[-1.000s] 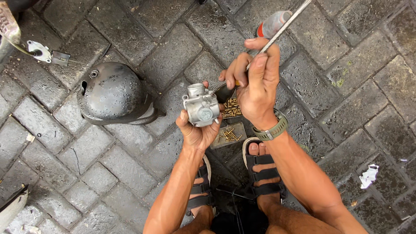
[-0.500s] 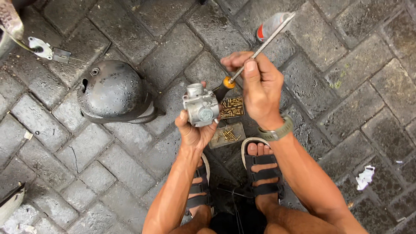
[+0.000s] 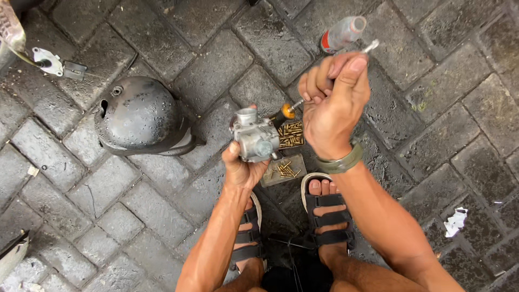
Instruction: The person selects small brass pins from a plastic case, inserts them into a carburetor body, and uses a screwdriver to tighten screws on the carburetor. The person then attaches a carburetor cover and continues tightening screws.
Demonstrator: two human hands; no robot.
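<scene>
Small grey cast-metal carburettor [image 3: 255, 138], rigid and likely weighty for its size, sits clasped by its body in the left hand [image 3: 244, 165] above paving; right hand [image 3: 331, 105] closed around a slim orange-collared screwdriver [image 3: 289, 108] beside it

Dark rounded metal cover [image 3: 139, 114], dented and sooty, lying on the grey paving-stone floor [image 3: 448, 97]. Small metal bracket [image 3: 48, 61] near the upper left corner. Clear plastic trays of small brass parts [image 3: 285, 154], set just ahead of two sandalled feet [image 3: 324, 211]. Spray can [image 3: 340, 33], lying on its side. Crumpled white scrap [image 3: 455, 221] at right.
</scene>
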